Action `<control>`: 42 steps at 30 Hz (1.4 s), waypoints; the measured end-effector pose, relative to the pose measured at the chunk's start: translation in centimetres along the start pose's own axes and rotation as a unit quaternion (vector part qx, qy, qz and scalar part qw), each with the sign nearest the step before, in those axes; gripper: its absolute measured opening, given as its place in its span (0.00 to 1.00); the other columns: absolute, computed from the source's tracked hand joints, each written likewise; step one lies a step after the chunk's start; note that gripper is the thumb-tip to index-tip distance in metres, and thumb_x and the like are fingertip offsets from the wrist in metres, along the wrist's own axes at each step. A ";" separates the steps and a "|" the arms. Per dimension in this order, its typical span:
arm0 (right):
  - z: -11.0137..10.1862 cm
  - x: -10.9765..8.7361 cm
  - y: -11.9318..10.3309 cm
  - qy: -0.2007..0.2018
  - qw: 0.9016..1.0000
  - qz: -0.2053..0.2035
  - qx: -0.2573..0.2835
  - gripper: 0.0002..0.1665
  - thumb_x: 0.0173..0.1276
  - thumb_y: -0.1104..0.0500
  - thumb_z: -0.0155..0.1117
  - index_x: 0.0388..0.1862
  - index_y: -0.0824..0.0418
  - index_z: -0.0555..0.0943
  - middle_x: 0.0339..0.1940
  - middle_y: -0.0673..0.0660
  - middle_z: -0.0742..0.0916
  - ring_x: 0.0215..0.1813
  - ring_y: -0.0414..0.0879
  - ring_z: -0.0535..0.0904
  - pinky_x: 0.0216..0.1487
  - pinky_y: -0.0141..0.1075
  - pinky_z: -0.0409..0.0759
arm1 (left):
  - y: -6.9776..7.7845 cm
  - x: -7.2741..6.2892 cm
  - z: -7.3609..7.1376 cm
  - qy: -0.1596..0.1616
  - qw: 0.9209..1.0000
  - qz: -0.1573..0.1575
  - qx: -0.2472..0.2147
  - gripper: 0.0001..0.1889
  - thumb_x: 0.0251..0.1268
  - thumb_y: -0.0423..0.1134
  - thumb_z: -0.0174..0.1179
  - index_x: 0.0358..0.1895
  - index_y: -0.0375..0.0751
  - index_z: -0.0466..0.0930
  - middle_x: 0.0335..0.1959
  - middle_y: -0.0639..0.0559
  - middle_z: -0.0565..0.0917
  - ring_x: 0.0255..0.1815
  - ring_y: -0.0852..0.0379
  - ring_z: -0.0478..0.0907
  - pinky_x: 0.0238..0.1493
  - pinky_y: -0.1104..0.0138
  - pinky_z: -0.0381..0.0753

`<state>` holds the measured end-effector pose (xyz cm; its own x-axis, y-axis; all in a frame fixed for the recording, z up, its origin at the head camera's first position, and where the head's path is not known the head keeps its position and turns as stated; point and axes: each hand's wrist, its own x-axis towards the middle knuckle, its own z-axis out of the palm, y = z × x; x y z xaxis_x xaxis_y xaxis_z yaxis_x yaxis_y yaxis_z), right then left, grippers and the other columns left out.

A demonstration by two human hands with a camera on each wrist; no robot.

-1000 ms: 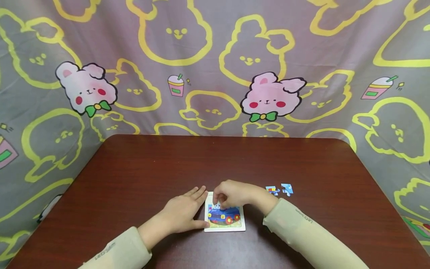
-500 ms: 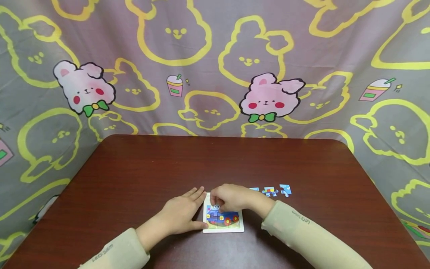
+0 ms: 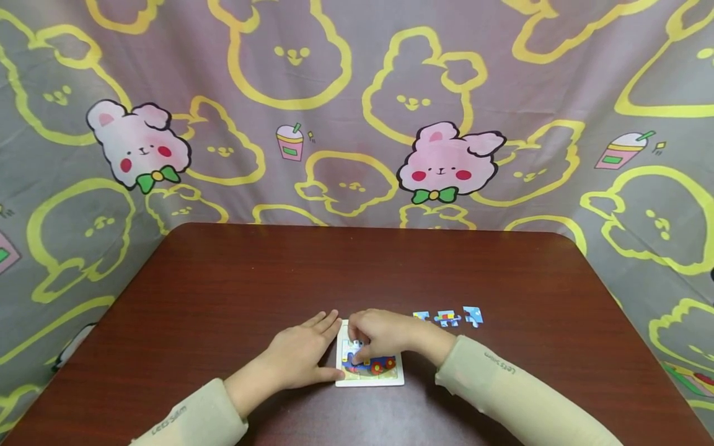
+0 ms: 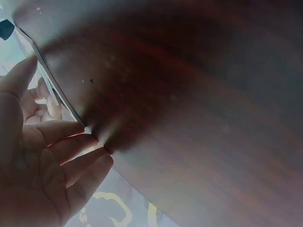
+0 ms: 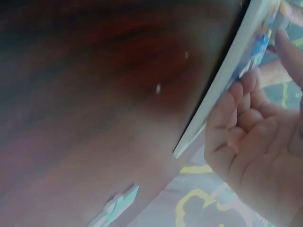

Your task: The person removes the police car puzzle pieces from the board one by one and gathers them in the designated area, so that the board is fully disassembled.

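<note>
A small square jigsaw puzzle in a white tray point(image 3: 369, 383) lies near the table's front, with a blue vehicle picture on its pieces. My left hand point(image 3: 304, 350) lies along its left side, fingers straight, fingertips at the upper left corner and thumb at the lower left. Over the puzzle's left part, my right hand point(image 3: 382, 332) pinches a puzzle piece point(image 3: 349, 350) between thumb and fingers. The left wrist view shows a thin tilted edge by the right hand's fingers point(image 4: 41, 106). Part of the picture is hidden beneath the right hand.
Three loose puzzle pieces lie in a row beyond the right forearm: a blue one point(image 3: 421, 317), one with red and yellow point(image 3: 447, 318) and a light blue one point(image 3: 473, 316). The dark red-brown table point(image 3: 251, 279) ends at a patterned curtain point(image 3: 346, 124).
The right hand has moved slightly down and tipped up a piece at the puzzle's left. Its forearm has lowered, so a third loose piece now shows. The left hand stays at the tray.
</note>
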<state>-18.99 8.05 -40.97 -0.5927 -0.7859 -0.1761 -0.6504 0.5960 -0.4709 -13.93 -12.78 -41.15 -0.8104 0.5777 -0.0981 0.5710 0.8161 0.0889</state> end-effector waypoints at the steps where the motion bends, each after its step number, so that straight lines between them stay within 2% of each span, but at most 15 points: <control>1: 0.0 0.1 -0.1 0.002 1.000 0.004 -0.001 0.15 0.59 0.52 0.75 0.34 0.54 0.76 0.28 0.45 0.77 0.32 0.34 0.70 0.38 0.28 0.71 | 0.0 0.0 0.0 -0.001 1.000 -0.001 0.001 0.48 0.55 0.69 0.63 0.72 0.36 0.68 0.75 0.42 0.67 0.74 0.44 0.67 0.62 0.52 0.79; 9: 0.2 0.5 -1.0 0.003 0.999 0.036 -0.035 0.18 0.56 0.51 0.78 0.32 0.54 0.76 0.26 0.44 0.76 0.31 0.36 0.70 0.36 0.29 0.71 | -0.1 0.0 0.1 0.000 1.000 0.000 0.002 0.49 0.55 0.69 0.63 0.72 0.36 0.67 0.75 0.42 0.67 0.75 0.44 0.67 0.62 0.53 0.78; 12: 0.3 0.3 -1.1 0.011 0.999 0.036 -0.027 0.17 0.57 0.53 0.77 0.32 0.54 0.75 0.26 0.44 0.76 0.31 0.36 0.70 0.35 0.29 0.70 | -0.1 0.0 0.1 0.000 1.000 0.000 0.002 0.49 0.55 0.69 0.63 0.72 0.36 0.67 0.75 0.42 0.67 0.74 0.44 0.67 0.63 0.53 0.78; 19: 0.3 0.0 -0.4 0.042 0.996 0.027 0.070 0.10 0.59 0.65 0.72 0.30 0.56 0.78 0.23 0.44 0.77 0.28 0.33 0.70 0.33 0.26 0.71 | -0.1 0.1 0.2 0.000 1.000 -0.001 0.002 0.48 0.55 0.69 0.63 0.72 0.37 0.68 0.75 0.43 0.68 0.74 0.45 0.67 0.62 0.53 0.79; 27: 0.3 0.3 -0.4 0.068 0.987 0.051 0.136 0.05 0.57 0.70 0.70 0.28 0.61 0.84 0.19 0.47 0.82 0.24 0.34 0.73 0.28 0.27 0.72 | 0.0 0.1 0.1 0.006 1.000 -0.001 0.010 0.48 0.55 0.69 0.64 0.71 0.37 0.69 0.74 0.43 0.69 0.74 0.45 0.69 0.61 0.54 0.80; 35: 0.0 0.5 -0.4 0.058 0.974 0.082 0.202 0.05 0.55 0.73 0.68 0.26 0.64 0.85 0.19 0.52 0.85 0.22 0.35 0.74 0.24 0.25 0.72 | 0.0 0.1 0.1 0.004 1.000 -0.003 0.011 0.49 0.54 0.69 0.64 0.71 0.37 0.69 0.74 0.44 0.69 0.74 0.46 0.69 0.61 0.55 0.80; 42: -0.1 0.3 -0.2 0.049 0.964 0.082 0.247 0.03 0.56 0.73 0.67 0.29 0.69 0.85 0.18 0.49 0.82 0.22 0.35 0.73 0.24 0.25 0.70 | -0.1 0.1 0.1 0.000 1.000 -0.006 0.010 0.49 0.54 0.70 0.63 0.72 0.38 0.68 0.75 0.44 0.69 0.74 0.46 0.68 0.62 0.54 0.79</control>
<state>-19.07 7.68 -40.84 -0.7257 -0.6547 -0.2116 -0.2538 0.5406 -0.8021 -14.09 -12.80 -41.30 -0.8167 0.5684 -0.0999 0.5644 0.8228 0.0674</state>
